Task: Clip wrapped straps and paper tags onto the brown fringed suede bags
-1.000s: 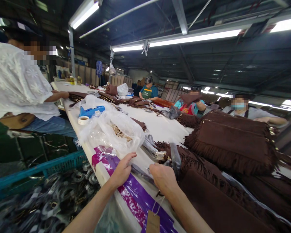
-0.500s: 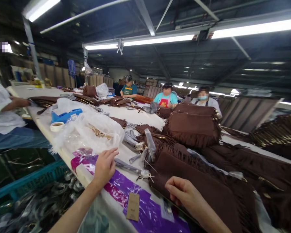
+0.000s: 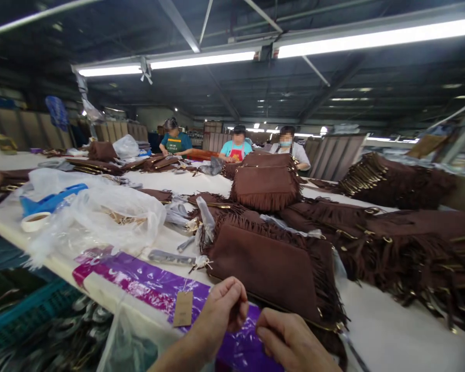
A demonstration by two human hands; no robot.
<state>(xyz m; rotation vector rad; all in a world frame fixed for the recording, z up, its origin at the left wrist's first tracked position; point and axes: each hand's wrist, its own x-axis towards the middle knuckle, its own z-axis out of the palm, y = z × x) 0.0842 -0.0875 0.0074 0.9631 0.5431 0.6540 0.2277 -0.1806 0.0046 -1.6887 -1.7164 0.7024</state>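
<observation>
By the table's [image 3: 389, 307] front edge, left hand [image 3: 222, 307] and right hand [image 3: 284, 333] hover (fingers together, seemingly between grips); grasping the bag [image 3: 261, 258] needs them parted.

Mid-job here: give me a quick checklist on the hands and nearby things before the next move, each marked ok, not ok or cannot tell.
1. Hands apart: ok; a gap shows between left hand and right hand.
2. Grip: cannot tell; both hands are curled, contents hidden.
3. Tag visible: ok; it lies on the purple plastic.
4. Purple plastic fully uncovered: not ok; hands and tag hide parts.
5. Brown bag beyond the hands lying flat: ok.
6. Tape roll away from the hands: ok.
</observation>
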